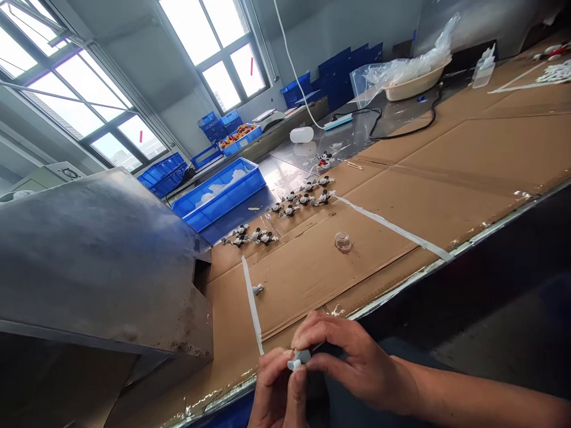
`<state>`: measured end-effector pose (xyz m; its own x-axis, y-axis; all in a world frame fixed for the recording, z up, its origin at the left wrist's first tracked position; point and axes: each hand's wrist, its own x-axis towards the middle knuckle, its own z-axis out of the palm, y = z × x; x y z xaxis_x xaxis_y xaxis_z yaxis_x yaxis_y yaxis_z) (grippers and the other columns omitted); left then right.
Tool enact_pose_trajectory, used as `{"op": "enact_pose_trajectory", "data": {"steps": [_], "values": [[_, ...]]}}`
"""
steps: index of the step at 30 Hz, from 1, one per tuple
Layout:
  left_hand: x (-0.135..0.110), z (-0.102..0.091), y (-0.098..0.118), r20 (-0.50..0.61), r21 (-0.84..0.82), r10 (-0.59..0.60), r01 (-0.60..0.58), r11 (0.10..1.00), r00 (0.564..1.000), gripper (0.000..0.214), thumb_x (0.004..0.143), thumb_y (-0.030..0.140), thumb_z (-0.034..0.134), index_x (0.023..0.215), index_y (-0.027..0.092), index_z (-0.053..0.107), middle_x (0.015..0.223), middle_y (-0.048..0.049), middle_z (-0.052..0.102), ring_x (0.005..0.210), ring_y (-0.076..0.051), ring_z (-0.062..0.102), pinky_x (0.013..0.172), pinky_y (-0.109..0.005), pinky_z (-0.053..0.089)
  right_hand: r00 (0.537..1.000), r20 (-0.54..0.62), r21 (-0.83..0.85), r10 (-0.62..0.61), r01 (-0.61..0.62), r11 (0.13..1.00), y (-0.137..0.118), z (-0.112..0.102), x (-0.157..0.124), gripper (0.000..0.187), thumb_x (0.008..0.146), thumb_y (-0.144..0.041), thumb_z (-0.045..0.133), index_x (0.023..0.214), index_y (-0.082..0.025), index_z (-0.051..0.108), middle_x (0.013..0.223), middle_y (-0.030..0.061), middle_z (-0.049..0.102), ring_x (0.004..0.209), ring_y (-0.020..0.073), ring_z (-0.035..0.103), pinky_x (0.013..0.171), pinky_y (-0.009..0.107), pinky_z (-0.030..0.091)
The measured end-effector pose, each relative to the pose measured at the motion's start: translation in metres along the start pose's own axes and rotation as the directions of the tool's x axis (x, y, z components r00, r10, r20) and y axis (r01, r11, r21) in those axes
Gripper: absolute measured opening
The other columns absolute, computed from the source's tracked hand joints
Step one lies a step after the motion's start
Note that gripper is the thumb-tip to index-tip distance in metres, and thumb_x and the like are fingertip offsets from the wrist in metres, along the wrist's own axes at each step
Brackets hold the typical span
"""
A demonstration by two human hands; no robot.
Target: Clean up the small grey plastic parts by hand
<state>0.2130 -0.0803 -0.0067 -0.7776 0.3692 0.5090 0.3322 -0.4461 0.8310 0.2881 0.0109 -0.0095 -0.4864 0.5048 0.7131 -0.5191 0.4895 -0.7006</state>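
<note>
The left hand (277,386) and right hand (363,362) pinched a small grey piece (303,356) between their fingers, near the cardboard-covered tabletop (303,279) where toy figures (306,200) lay.

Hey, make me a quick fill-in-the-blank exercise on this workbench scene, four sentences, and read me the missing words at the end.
1. The left hand and the ____ hand both hold a small pale grey piece.
2. The small clear cup lies between two strips of white ____.
3. The long bin nearest the metal machine is coloured ____.
4. The small figures grouped on the bench have round ears coloured ____.

Missing words: right; tape; blue; black.
</note>
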Motion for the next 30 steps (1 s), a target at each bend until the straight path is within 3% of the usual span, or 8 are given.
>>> {"op": "enact_pose_trajectory", "data": {"steps": [6,10,14,17,22,30], "values": [[-0.003,-0.002,-0.013,0.000,0.034,0.008,-0.008,0.999,1.000,0.015,0.079,0.027,0.079,0.093,0.023,0.075,0.093,0.0018,0.070,0.085,-0.010,0.065,0.073,-0.011,0.051,0.998,-0.019,-0.042,-0.065,0.064,0.997,0.006,-0.002,0.006,0.015,0.091,-0.007,0.064,0.100,-0.019,0.069,0.095,0.0046,0.069,0.090,0.0112,0.068,0.082,0.021,0.055],[-0.002,-0.003,-0.020,0.001,0.071,0.088,-0.088,0.994,0.996,0.016,0.081,0.022,0.076,0.096,0.023,0.074,0.097,0.0004,0.068,0.090,-0.013,0.066,0.080,-0.016,0.054,0.992,0.016,0.096,0.122,-0.123,0.988,0.007,-0.002,0.004,0.018,0.090,-0.007,0.064,0.101,-0.018,0.071,0.102,0.0052,0.072,0.099,0.0120,0.069,0.089,0.021,0.054],[-0.003,-0.001,-0.021,-0.009,0.078,0.134,-0.132,0.988,0.991,0.016,0.081,0.018,0.074,0.096,0.023,0.074,0.101,0.0000,0.068,0.094,-0.014,0.066,0.082,-0.018,0.056,0.931,0.047,0.285,0.362,-0.360,0.888,0.007,0.000,0.002,0.017,0.089,-0.018,0.069,0.106,-0.018,0.072,0.103,0.0049,0.073,0.098,0.0136,0.069,0.087,0.022,0.056],[-0.004,0.002,-0.020,-0.004,0.052,0.116,-0.116,0.992,0.993,0.015,0.082,0.019,0.074,0.096,0.023,0.073,0.100,0.0018,0.069,0.093,-0.013,0.066,0.084,-0.017,0.056,0.897,0.042,0.335,0.440,-0.427,0.840,0.007,0.001,0.004,0.018,0.086,-0.025,0.074,0.102,-0.018,0.074,0.097,0.0038,0.073,0.093,0.0137,0.068,0.085,0.022,0.054],[-0.005,0.005,-0.017,-0.054,-0.027,0.010,-0.011,1.000,0.999,0.019,0.078,0.023,0.080,0.096,0.023,0.073,0.097,0.0034,0.072,0.091,-0.011,0.067,0.087,-0.015,0.055,0.900,0.029,0.348,0.434,-0.417,0.840,0.002,0.000,0.008,0.013,0.084,-0.017,0.073,0.097,-0.018,0.073,0.093,0.0008,0.071,0.088,0.0112,0.066,0.082,0.019,0.053],[-0.004,0.010,-0.010,-0.137,-0.044,-0.128,0.123,0.991,0.982,0.021,0.073,0.034,0.085,0.089,0.025,0.076,0.091,0.0063,0.075,0.085,-0.009,0.070,0.087,-0.012,0.054,0.950,-0.015,0.228,0.312,-0.300,0.926,0.005,-0.001,0.004,0.027,0.082,-0.003,0.071,0.101,-0.023,0.071,0.096,-0.0017,0.068,0.094,0.0104,0.065,0.086,0.019,0.051]]}}
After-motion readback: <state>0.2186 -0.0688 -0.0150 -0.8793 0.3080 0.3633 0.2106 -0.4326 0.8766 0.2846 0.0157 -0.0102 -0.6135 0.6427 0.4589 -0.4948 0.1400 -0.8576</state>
